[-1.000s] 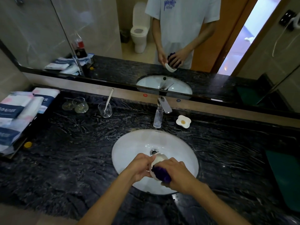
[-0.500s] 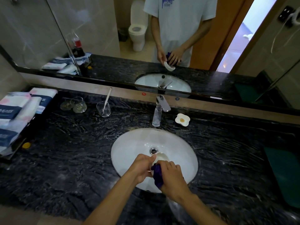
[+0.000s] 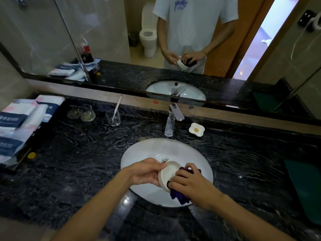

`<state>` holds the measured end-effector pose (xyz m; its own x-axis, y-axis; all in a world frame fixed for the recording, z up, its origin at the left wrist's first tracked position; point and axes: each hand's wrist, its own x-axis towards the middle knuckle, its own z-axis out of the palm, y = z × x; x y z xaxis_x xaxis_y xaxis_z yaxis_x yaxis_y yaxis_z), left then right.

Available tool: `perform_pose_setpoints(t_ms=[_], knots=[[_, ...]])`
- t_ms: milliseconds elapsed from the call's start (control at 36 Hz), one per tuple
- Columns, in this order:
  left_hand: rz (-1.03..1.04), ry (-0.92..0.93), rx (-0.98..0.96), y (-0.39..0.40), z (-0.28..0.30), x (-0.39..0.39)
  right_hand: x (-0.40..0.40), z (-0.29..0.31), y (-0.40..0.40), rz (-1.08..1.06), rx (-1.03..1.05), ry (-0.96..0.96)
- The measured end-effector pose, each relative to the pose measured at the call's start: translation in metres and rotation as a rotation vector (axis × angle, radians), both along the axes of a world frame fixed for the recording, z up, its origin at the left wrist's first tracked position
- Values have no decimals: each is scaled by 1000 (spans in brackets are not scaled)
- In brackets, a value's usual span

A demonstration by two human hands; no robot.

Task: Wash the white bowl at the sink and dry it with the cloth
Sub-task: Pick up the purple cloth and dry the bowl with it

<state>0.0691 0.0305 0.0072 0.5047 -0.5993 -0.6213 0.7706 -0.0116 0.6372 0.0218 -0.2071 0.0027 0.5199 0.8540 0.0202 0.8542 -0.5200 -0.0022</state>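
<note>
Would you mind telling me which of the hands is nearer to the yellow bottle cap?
Left hand; the yellow bottle cap lies far to its left. The right hand is farther right.

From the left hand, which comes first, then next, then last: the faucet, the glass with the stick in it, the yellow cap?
1. Faucet: behind the left hand, slightly right.
2. Glass with the stick: farther back-left.
3. Yellow cap: far left, by the towels.
</note>
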Motion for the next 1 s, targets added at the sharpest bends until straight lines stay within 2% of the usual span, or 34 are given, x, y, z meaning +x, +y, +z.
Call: perform_pose_setpoints(t_ms=[139,306,361,417,500,583,667,778,889,1000], knots=[[73,-1,-16,-7,-8,-6,8,-1,1,-122,-38,189],[233,-56,-8,-22,-22,-26,-6,-7,30,-544,258,542],[289,-90,0,-28,-21,-32,-16,-10,43,-721,366,521],[328,-118,14,-32,-21,-38,-23,-16,52,-792,375,437],[375,-127,-19,-29,-21,-45,-22,-20,46,-650,368,409],[356,-58,-101,-15,-20,-42,-13,-15,27,-395,234,400],[241,4,-116,0,-18,-28,-5,-4,14,-169,85,264],[38,-8,-96,7,-10,-9,1,6,6,59,-2,71],[16,-28,-106,5,-4,-3,9,11,6,71,-55,28],[151,-21,-106,-5,-6,-10,10,6,8,-107,-22,144]])
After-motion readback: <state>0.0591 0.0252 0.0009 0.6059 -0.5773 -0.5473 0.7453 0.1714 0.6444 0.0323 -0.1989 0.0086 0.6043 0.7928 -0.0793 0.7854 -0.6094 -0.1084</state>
